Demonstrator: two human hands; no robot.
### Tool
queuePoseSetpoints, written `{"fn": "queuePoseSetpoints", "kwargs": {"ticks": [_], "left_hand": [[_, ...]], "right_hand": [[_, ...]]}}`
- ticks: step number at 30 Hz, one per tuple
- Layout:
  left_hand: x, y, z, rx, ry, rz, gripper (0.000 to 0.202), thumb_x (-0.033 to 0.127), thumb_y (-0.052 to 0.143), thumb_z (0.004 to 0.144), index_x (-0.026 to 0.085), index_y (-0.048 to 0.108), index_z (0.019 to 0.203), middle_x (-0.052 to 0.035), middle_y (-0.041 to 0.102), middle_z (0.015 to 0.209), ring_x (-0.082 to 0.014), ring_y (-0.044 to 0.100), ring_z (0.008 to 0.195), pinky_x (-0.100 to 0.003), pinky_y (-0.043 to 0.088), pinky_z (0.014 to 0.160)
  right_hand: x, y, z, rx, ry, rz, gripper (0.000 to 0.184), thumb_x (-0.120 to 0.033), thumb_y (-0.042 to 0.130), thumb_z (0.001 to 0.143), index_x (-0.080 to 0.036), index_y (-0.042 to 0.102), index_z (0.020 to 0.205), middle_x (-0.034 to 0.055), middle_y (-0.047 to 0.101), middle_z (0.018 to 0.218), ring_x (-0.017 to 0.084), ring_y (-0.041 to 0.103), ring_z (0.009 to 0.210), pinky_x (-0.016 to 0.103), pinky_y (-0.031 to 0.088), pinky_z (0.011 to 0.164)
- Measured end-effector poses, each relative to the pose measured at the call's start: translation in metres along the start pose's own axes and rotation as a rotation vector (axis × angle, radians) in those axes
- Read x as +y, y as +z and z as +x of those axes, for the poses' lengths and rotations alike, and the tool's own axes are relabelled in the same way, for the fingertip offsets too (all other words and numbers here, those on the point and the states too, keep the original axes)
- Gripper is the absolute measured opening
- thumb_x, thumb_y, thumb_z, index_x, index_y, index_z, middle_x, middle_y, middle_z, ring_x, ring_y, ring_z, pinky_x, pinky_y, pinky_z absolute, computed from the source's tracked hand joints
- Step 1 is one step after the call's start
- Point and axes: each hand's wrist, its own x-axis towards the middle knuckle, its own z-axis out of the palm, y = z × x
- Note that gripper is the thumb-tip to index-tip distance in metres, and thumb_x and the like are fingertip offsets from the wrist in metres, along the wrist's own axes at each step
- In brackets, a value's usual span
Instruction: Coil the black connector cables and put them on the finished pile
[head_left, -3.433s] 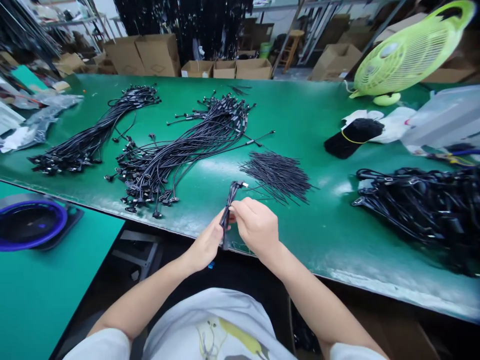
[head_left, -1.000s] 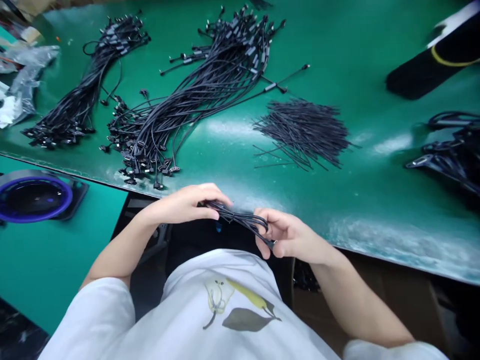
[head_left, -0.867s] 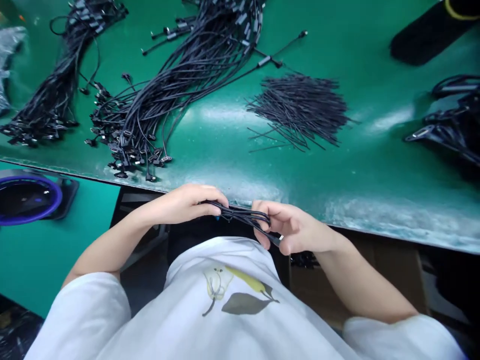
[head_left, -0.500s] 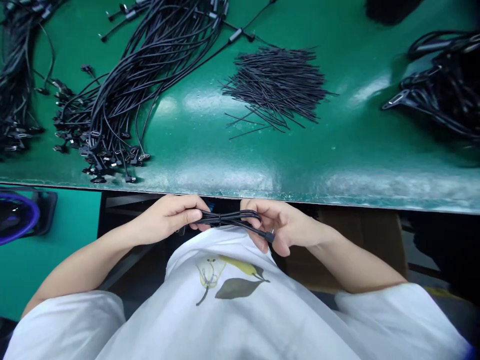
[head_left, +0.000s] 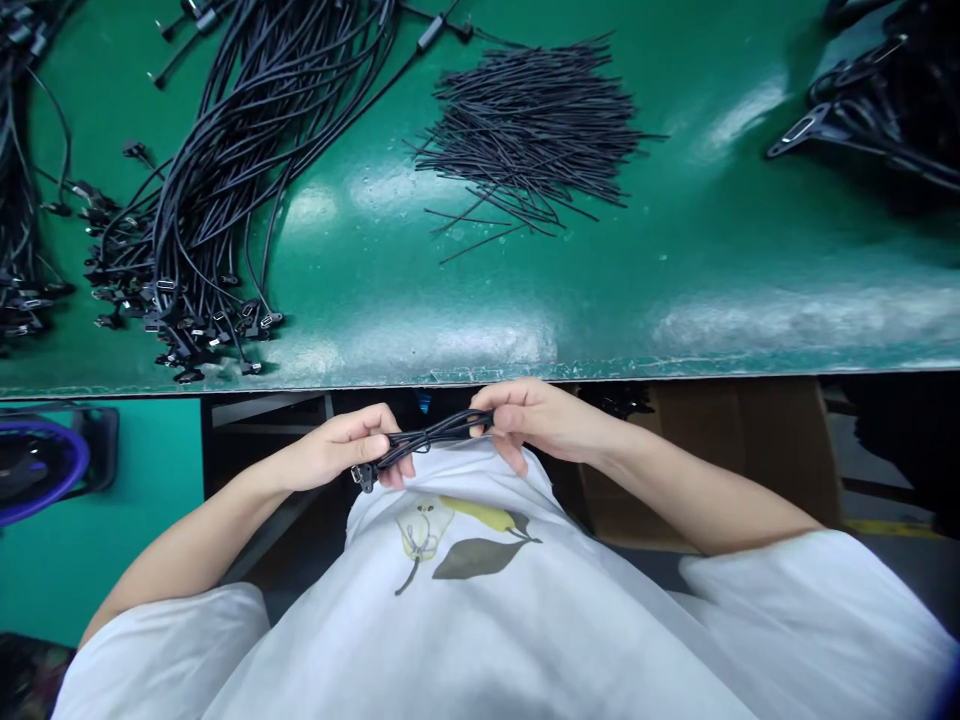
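Note:
A folded black cable (head_left: 446, 428), bound around its middle with a thin black tie, stretches between my hands just below the table's front edge. My left hand (head_left: 352, 445) is closed on its left end, thumb on top. A dark connector with a metal tip (head_left: 363, 476) sticks out under that thumb. At the other end, the fingers of my right hand (head_left: 525, 418) pinch the looped part of the cable; some fingertips are hidden behind it.
On the green table (head_left: 600, 300) lie a pile of thin black ties (head_left: 532, 120), a large bunch of black cables (head_left: 225, 150) and another bunch (head_left: 19, 220) at far left. More cables (head_left: 892, 120) are heaped at right. A purple-rimmed round object (head_left: 45, 465) stands at lower left.
The connector that showed by my right hand now shows by my left, so the cable bundle has been turned around. My right hand has shifted slightly left onto the loop.

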Motion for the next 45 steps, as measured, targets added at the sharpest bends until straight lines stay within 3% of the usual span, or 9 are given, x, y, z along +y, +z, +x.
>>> {"fn": "queuePoseSetpoints", "kwargs": {"ticks": [6,9,14,18,22,32,40,42,45], "left_hand": [[0.011,0.009,-0.002,-0.003,-0.032,0.242,0.055,0.06,0.064,0.08,0.019,0.046,0.112,0.002,0.051,0.082,-0.0113,0.047,0.069,-0.025,0.041,0.063],[0.017,0.012,-0.001,-0.031,-0.097,0.45,0.068,0.048,0.078,0.072,0.021,0.043,0.124,0.0028,0.049,0.086,-0.0123,0.047,0.074,-0.024,0.04,0.064],[0.02,0.019,0.008,0.017,-0.081,0.572,0.035,0.037,0.058,0.089,0.02,0.046,0.116,0.002,0.052,0.087,-0.0124,0.055,0.073,-0.025,0.042,0.065],[0.026,0.025,0.014,-0.034,-0.077,0.491,0.028,0.036,0.053,0.091,0.018,0.045,0.112,0.0021,0.058,0.084,-0.0137,0.065,0.067,-0.027,0.046,0.065],[0.021,0.026,0.02,0.051,-0.04,0.436,0.025,0.037,0.047,0.094,0.017,0.042,0.109,0.0068,0.059,0.063,-0.0124,0.063,0.052,-0.026,0.046,0.062],[0.02,0.016,0.044,0.378,0.033,0.558,0.082,0.036,0.046,0.09,0.022,-0.003,0.155,0.0063,0.063,0.062,-0.0113,0.055,0.04,-0.022,0.044,0.049],[0.032,0.007,0.079,0.399,0.199,0.622,0.08,0.067,0.017,0.09,0.026,0.0,0.156,-0.0005,0.068,0.064,-0.022,0.062,0.047,-0.032,0.051,0.046],[0.035,0.0,0.079,0.462,0.269,0.601,0.086,0.072,0.025,0.087,0.028,-0.002,0.156,-0.0043,0.073,0.08,-0.0267,0.07,0.065,-0.039,0.059,0.061],[0.028,-0.019,0.071,0.59,0.306,0.649,0.087,0.071,0.036,0.084,0.034,0.006,0.156,-0.0053,0.075,0.091,-0.0306,0.071,0.08,-0.046,0.061,0.074]], "right_hand": [[-0.004,-0.007,-0.004,0.17,-0.102,-0.182,0.04,-0.052,0.062,0.084,-0.014,0.06,0.095,-0.0041,0.056,0.062,0.012,0.061,0.05,0.025,0.05,0.049],[-0.008,-0.001,-0.011,0.284,-0.21,-0.728,0.031,-0.039,0.048,0.096,-0.016,0.062,0.111,0.0029,0.063,0.078,0.015,0.065,0.07,0.031,0.054,0.067],[-0.007,0.025,-0.01,0.439,-0.546,-1.679,0.038,-0.028,0.046,0.097,-0.018,0.051,0.133,0.016,0.055,0.129,0.027,0.053,0.117,0.045,0.045,0.095],[0.0,0.027,0.007,0.254,-0.67,-2.028,0.032,-0.018,0.035,0.099,-0.011,0.055,0.124,0.0104,0.065,0.091,0.021,0.058,0.085,0.035,0.042,0.073],[0.002,0.017,0.02,0.185,-0.651,-2.083,0.035,-0.025,0.031,0.103,-0.007,0.055,0.12,0.0053,0.058,0.073,0.017,0.05,0.064,0.032,0.028,0.058],[-0.009,0.021,0.03,0.323,-0.663,-2.09,0.046,-0.031,0.032,0.101,-0.007,0.031,0.141,0.0041,0.057,0.084,0.018,0.052,0.064,0.034,0.032,0.055],[-0.024,-0.001,0.024,0.541,-0.727,-2.152,0.032,-0.039,0.036,0.1,-0.016,0.057,0.108,-0.0005,0.055,0.071,0.014,0.051,0.056,0.03,0.031,0.048],[-0.055,-0.019,-0.004,0.722,-0.694,-2.12,0.028,-0.037,0.041,0.1,-0.018,0.061,0.103,-0.0006,0.057,0.07,0.012,0.05,0.058,0.027,0.032,0.051],[-0.131,-0.059,-0.086,1.341,-0.679,-1.95,0.03,-0.038,0.044,0.1,-0.017,0.065,0.102,0.0012,0.059,0.076,0.009,0.05,0.066,0.02,0.035,0.06]]}}
